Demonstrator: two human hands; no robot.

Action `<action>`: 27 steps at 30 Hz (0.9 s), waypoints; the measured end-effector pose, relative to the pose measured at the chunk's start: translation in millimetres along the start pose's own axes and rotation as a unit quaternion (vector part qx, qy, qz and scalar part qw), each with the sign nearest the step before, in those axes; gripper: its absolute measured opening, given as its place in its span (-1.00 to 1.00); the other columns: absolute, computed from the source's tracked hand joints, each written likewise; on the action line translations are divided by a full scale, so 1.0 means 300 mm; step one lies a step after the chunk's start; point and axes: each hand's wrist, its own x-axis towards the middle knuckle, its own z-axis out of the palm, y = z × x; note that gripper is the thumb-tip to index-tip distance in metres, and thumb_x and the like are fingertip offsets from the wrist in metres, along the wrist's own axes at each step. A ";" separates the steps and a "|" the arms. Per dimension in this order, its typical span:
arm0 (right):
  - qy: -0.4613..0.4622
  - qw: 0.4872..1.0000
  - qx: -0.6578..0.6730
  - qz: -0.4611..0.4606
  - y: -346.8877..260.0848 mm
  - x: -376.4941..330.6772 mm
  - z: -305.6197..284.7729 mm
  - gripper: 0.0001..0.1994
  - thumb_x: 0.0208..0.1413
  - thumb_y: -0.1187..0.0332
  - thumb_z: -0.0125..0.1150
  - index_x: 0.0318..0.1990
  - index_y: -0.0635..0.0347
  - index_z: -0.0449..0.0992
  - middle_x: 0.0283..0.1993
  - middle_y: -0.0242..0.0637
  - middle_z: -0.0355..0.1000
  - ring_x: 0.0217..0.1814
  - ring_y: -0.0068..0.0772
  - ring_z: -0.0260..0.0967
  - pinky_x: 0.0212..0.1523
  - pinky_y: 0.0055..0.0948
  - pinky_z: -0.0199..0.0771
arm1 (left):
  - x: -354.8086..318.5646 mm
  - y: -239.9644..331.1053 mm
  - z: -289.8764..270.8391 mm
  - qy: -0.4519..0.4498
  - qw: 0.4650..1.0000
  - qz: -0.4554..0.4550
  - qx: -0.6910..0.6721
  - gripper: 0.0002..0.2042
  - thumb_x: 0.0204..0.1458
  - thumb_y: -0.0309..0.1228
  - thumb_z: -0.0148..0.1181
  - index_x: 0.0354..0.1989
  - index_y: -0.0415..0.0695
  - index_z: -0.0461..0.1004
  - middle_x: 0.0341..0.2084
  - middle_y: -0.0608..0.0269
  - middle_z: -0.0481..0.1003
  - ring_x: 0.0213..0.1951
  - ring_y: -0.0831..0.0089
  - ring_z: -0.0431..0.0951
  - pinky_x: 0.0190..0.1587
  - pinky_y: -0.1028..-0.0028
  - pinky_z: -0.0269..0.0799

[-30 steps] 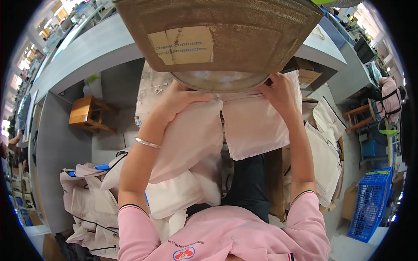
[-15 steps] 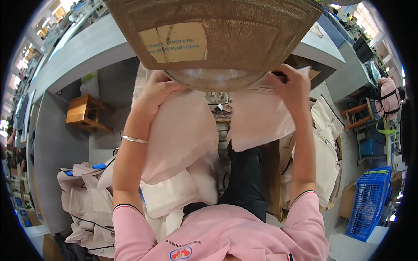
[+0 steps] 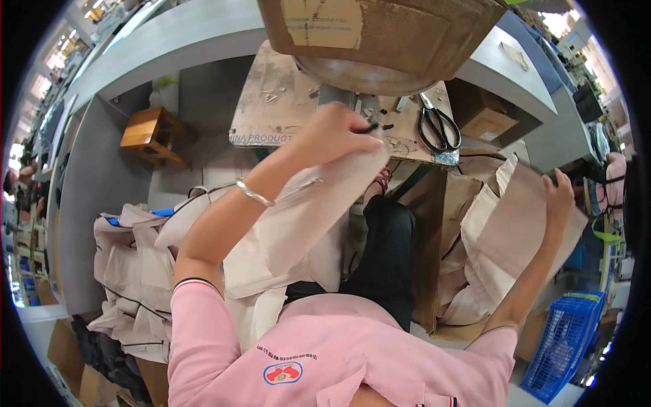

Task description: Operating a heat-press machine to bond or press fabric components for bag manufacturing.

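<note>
My left hand [image 3: 336,139] is closed in a pinch on the top corner of a pale pink fabric piece [image 3: 305,217]. A small black bit shows at its fingertips. The piece slants down over my lap, where more pale fabric lies. Out to the right, my right hand [image 3: 559,197] grips the edge of another flat pale piece [image 3: 515,224], held over a cardboard box [image 3: 426,258] with pale fabric in it. Ahead of my left hand is a worn work board [image 3: 271,112], with black-handled scissors [image 3: 439,129] on its right side.
A worn brown machine housing [image 3: 400,34] with a clear round shield [image 3: 366,74] overhangs the board. Pale fabric bags [image 3: 135,271] are heaped at my left. A wooden stool [image 3: 146,132] stands under the grey bench. A blue basket [image 3: 563,346] sits at the lower right.
Both hands have come out from under the shield. My right hand has swung right with its piece to above the box; my left has moved right across the board's front with its piece.
</note>
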 end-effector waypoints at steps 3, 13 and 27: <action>0.016 0.955 0.293 -0.043 -0.190 -0.172 -0.014 -0.76 0.25 0.48 0.15 0.04 0.16 0.58 0.10 -0.14 0.54 0.06 -0.16 0.54 0.02 -0.33 0.51 | 0.041 0.037 0.081 -0.036 0.995 0.076 0.056 -0.59 -0.09 -0.16 0.38 -0.61 -0.32 0.45 -0.75 0.08 0.27 -0.64 0.41 0.24 -0.52 0.35 0.19; -0.153 0.812 0.288 -0.484 -1.038 -0.609 -0.052 -0.74 0.07 0.30 0.27 -0.15 0.28 0.58 -0.12 -0.08 0.53 0.00 -0.12 0.49 0.02 -0.21 0.43 | 0.005 0.132 0.275 -0.059 0.985 0.160 0.038 -0.67 -0.03 -0.19 0.32 -0.42 -0.29 0.59 -0.61 -0.05 0.48 -0.52 0.15 0.44 -0.34 0.29 0.40; -0.083 0.802 0.410 -0.426 -0.816 -0.323 -0.121 -0.78 0.01 0.17 0.38 -0.33 0.10 0.61 -0.39 -0.31 0.52 -0.29 -0.18 0.50 -0.20 -0.25 0.47 | -0.449 -0.195 0.192 0.069 0.977 -0.143 -0.145 -0.77 0.17 -0.32 0.26 -0.14 -0.23 0.63 -0.41 0.18 0.64 -0.43 0.53 0.52 -0.26 0.49 0.44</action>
